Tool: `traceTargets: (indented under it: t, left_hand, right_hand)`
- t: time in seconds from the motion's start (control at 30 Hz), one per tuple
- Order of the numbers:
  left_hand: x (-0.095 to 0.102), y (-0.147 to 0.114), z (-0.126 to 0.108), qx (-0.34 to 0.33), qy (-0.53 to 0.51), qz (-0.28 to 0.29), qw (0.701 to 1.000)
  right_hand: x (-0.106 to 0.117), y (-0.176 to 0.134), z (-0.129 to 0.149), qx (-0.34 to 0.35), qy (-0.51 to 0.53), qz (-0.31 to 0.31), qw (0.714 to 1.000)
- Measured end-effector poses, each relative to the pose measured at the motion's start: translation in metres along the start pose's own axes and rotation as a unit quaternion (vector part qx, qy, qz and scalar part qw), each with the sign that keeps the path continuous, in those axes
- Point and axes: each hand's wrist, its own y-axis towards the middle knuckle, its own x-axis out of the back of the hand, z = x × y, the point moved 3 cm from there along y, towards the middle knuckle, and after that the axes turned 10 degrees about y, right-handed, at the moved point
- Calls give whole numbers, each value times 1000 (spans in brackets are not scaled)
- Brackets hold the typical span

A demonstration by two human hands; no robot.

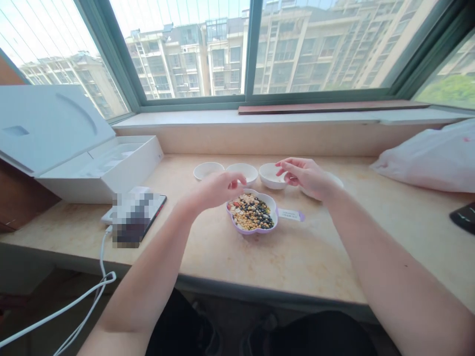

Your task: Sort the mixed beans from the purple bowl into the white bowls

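A purple-rimmed, flower-shaped bowl (276,211) with a labelled handle (291,214) holds mixed beans and grains (252,212), black, yellow, green and pale. At its back left edge hovers my left hand (222,188), fingers curled down and closed; anything between them is too small to make out. Over a white bowl (270,182) behind it, my right hand (306,177) has thumb and fingers drawn together, with any small content hidden. Another white bowl (337,179) is partly covered by my right wrist. Behind my left hand stand a white bowl (247,170) and a leftmost white bowl (208,169).
An open white box (126,168) stands on the left of the counter (222,262). Before it lies a phone (152,217) with a white cable (104,247). At the right are a white plastic bag (430,155) and a black object (463,217). Windows rise behind.
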Motion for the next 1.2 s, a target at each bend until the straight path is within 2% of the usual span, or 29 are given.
traceTargets:
  t: [0.07,0.13,0.27,0.37,0.47,0.67,0.97,1.2]
  left_hand:
    - [-10,25,4,2,26,59,998]
    - [-20,34,8,17,38,79,996]
    - [-35,22,12,-5,46,70,996]
    - [-40,12,14,-5,56,109,992]
    - [-41,8,14,8,76,137,988]
    - [-43,9,8,14,108,119,987]
    - [-48,9,6,6,145,98,985]
    - [-46,12,3,6,116,85,990]
  right_hand:
    - [-1,-4,-8,2,-21,0,1000]
    - [-6,-9,-10,4,-68,4,998]
    - [-20,-21,-5,42,-213,17,976]
    - [-33,-29,0,79,-279,32,956]
    - [-47,-36,2,91,-298,60,948]
    - [-63,-40,2,87,-288,100,948]
    - [-57,-37,-4,85,-299,81,947]
    - [-58,-37,-6,83,-302,82,946]
